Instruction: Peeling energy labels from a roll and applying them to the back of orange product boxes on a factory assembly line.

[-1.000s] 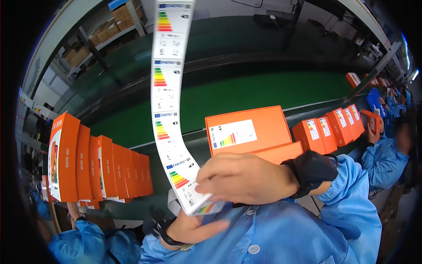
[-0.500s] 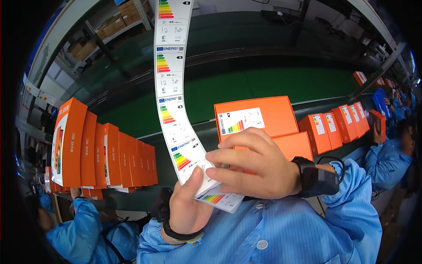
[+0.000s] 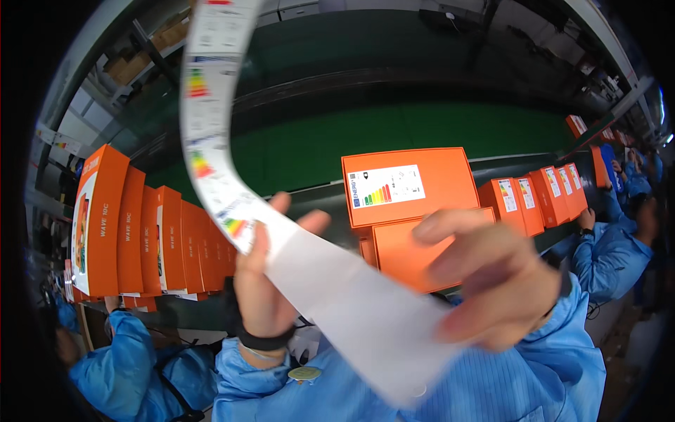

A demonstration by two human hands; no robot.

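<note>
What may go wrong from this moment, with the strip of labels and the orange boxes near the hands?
1. The label strip curves sharply just beyond the left hand, so it might crease there.
2. Its blank white stretch slants down in front of the blue jacket and might catch on it.
3. The blurred right hand overlaps the plain orange box in view; it might bump it, though their gap is unclear.

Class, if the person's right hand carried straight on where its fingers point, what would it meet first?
Likely the label strip held in the left hand, since the right hand points leftward; blur and a single view leave depth unclear.
</note>
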